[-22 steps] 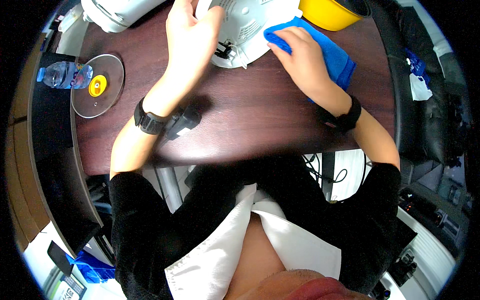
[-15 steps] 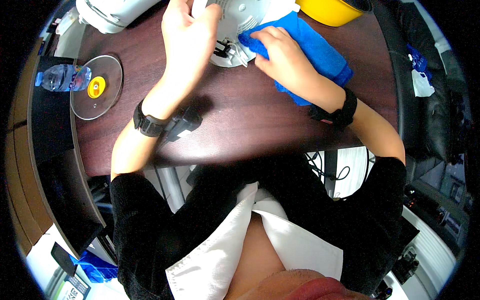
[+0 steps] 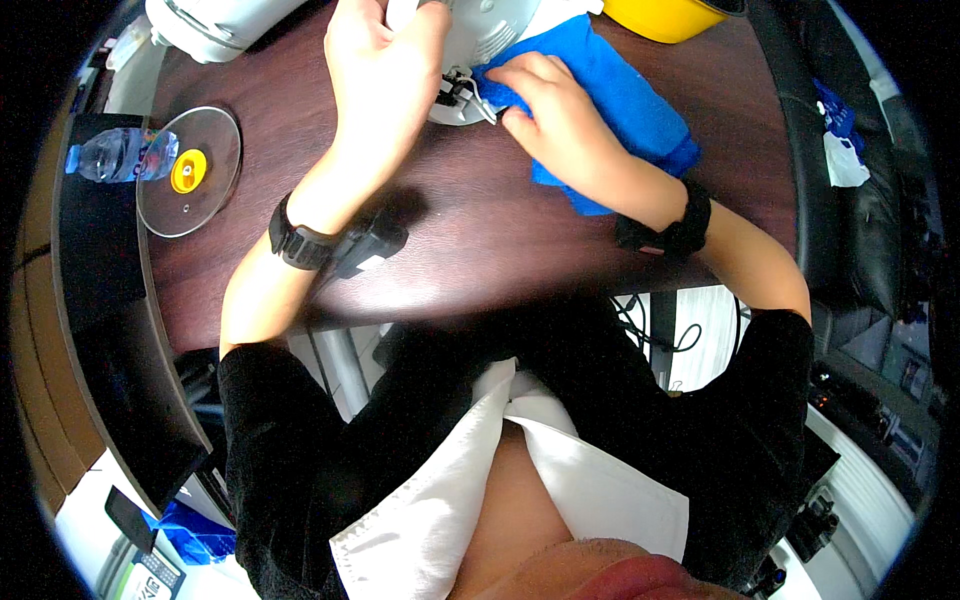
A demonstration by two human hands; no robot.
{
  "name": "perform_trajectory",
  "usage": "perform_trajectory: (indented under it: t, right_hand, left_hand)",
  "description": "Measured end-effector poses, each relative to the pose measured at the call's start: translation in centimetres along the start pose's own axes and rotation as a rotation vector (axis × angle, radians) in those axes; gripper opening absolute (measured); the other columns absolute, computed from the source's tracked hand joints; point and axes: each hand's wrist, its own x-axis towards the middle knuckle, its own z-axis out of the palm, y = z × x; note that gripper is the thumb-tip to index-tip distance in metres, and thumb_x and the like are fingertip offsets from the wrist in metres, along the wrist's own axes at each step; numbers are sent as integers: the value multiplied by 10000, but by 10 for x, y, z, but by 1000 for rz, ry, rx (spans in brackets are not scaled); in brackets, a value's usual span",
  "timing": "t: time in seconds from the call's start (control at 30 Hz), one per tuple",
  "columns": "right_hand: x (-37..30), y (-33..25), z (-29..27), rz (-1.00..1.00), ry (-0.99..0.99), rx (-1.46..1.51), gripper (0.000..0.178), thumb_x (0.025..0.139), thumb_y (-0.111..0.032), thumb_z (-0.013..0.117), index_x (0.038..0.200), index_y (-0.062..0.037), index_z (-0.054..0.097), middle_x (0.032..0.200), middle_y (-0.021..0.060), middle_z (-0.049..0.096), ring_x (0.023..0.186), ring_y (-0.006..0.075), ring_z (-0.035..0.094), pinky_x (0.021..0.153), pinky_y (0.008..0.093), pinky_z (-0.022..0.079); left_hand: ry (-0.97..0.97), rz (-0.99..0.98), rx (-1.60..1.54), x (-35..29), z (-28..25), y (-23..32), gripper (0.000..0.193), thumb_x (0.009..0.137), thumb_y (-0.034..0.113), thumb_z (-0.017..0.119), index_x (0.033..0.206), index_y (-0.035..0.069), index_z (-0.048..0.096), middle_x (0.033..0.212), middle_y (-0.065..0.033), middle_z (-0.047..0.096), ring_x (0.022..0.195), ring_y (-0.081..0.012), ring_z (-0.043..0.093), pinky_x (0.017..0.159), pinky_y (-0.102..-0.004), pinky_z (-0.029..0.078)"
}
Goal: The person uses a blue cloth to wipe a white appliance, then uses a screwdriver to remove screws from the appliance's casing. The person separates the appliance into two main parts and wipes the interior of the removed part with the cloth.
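Note:
A round white plastic base (image 3: 490,30) with vent slots sits at the top middle of the view, partly cut off by the frame edge. Loose wires and dark parts (image 3: 458,88) show at its near edge. My left hand (image 3: 388,75) is closed around the left side of this base, its fingertips partly out of view. On the base's right, my right hand (image 3: 560,110) has its fingers curled onto a blue cloth (image 3: 632,100), whose bunched end meets the base. The rest of the cloth spreads over the dark wooden table (image 3: 480,220).
A yellow pot (image 3: 665,18) stands at the far right, a white appliance (image 3: 215,22) at the far left. A glass lid with a yellow knob (image 3: 188,171) lies at the table's left edge, overlapping a water bottle (image 3: 108,156). A dark object (image 3: 375,243) is beside my left wrist.
My right hand has shifted slightly left and nearer to me, and the cloth's near edge has moved with it. My left hand keeps its grip on the base.

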Motion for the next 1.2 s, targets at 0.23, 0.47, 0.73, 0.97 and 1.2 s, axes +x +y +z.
perform_trajectory:
  t: [0.23, 0.47, 0.73, 0.97, 1.2]
  right_hand:
    - [6, -5, -2, -175, -133, -137, 275, 751, -69, 650, 1015, 4, 636, 1055, 137, 557, 1010, 328, 515, 923, 405, 459]
    - [8, 13, -31, -248, -365, 37, 239, 756, -46, 622, 993, -23, 641, 1043, 112, 576, 1030, 311, 532, 924, 406, 452]
    - [-23, 30, -88, 100, -256, 242, 370, 802, 42, 501, 1159, 14, 594, 1160, 115, 588, 1109, 249, 572, 983, 329, 425]
    - [-51, 26, -136, 531, 313, 321, 355, 902, -66, 551, 1252, -10, 581, 1074, 36, 644, 952, 116, 592, 862, 255, 473]
    - [-53, -11, -234, 397, 196, 87, 312, 877, -39, 470, 1151, 19, 609, 1159, 85, 621, 1066, 139, 564, 947, 259, 412]
  left_hand:
    - [-24, 67, -23, -3, -2, -7, 349, 798, 55, 484, 1133, -39, 517, 1025, -109, 578, 970, -169, 537, 890, -300, 447]
    - [-2, 62, -12, -6, 1, -3, 340, 820, 86, 497, 1134, -42, 523, 1040, -110, 585, 990, -161, 535, 894, -297, 444]
    - [68, -155, -209, 5, -33, -30, 384, 803, 9, 484, 1176, -9, 574, 960, -32, 611, 847, -114, 549, 786, -243, 439]
    - [83, -537, -403, 2, -53, -26, 294, 778, 107, 542, 1050, 8, 588, 944, -55, 592, 862, -181, 591, 768, -305, 499]
    - [40, -605, -400, -8, -65, -32, 329, 785, 149, 558, 1083, 11, 583, 986, -76, 607, 887, -195, 613, 798, -314, 516]
